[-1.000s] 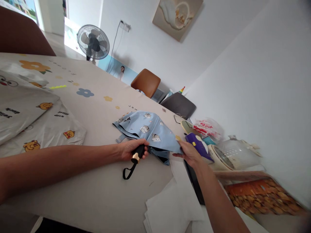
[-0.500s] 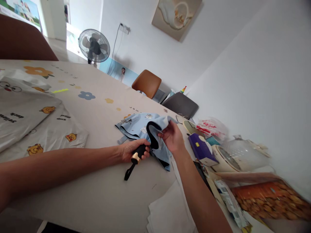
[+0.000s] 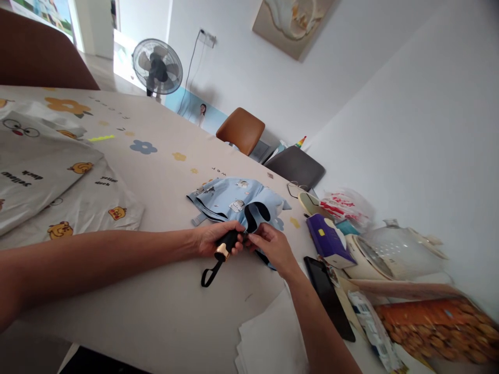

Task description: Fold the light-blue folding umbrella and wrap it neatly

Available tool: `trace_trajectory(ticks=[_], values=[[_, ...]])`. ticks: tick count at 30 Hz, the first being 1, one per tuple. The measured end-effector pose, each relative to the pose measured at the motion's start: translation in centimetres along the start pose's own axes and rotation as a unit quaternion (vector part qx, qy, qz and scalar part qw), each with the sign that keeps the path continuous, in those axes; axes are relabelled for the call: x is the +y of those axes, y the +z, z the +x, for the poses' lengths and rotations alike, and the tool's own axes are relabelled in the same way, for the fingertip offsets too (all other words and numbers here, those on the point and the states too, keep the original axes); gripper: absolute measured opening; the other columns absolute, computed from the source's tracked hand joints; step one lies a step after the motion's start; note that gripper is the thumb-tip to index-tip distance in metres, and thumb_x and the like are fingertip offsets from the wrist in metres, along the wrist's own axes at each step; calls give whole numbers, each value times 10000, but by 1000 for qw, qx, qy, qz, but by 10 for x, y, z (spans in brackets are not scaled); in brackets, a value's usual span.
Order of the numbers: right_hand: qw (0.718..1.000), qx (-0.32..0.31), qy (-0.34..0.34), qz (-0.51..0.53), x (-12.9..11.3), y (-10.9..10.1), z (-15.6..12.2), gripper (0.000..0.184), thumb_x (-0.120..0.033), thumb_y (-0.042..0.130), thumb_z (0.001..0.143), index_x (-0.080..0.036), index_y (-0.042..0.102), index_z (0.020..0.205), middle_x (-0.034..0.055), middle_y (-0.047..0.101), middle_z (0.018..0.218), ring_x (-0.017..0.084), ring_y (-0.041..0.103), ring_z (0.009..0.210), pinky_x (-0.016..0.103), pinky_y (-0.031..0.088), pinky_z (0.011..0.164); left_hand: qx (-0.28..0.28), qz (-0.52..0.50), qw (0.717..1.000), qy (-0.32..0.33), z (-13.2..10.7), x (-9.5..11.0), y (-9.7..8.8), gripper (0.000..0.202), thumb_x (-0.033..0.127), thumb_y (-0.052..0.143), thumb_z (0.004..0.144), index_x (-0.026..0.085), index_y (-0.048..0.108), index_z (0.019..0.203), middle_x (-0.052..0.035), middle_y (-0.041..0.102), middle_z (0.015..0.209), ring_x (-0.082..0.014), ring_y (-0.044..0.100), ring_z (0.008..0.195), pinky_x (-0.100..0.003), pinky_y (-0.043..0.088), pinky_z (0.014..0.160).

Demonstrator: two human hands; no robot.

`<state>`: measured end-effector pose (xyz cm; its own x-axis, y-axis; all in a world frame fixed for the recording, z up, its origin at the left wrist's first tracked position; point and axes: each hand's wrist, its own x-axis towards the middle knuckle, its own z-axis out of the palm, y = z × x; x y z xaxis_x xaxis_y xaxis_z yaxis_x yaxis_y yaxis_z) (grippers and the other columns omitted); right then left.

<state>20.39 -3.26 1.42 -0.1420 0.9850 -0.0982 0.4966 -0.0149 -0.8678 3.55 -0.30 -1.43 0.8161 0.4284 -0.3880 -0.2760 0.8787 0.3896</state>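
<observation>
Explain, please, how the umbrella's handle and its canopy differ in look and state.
The handle is black with a gold-coloured end; the canopy is patterned light blue.

The handle looks short and rigid; the canopy is broader, loose cloth with a curled fold.

The left hand grips the handle; the right hand is at the canopy's fold.

Both belong to one umbrella and show some black.

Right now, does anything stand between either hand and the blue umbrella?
Nothing visible does: the left hand grips the black handle of the umbrella, and the right hand is at the folded canopy beside it.
</observation>
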Motion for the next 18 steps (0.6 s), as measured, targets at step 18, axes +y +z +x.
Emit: trace_trajectory(ticks=[18], values=[[992,115,0,-53,-3,9,8,195,-310,577,688,-196,531,537,-16,542,515,131,498,501,261,408,513,-27,12,999,-21,5,0,-6,159,242,585,685,115,506,739,-6,501,627,-74,495,496,-151,392,384]])
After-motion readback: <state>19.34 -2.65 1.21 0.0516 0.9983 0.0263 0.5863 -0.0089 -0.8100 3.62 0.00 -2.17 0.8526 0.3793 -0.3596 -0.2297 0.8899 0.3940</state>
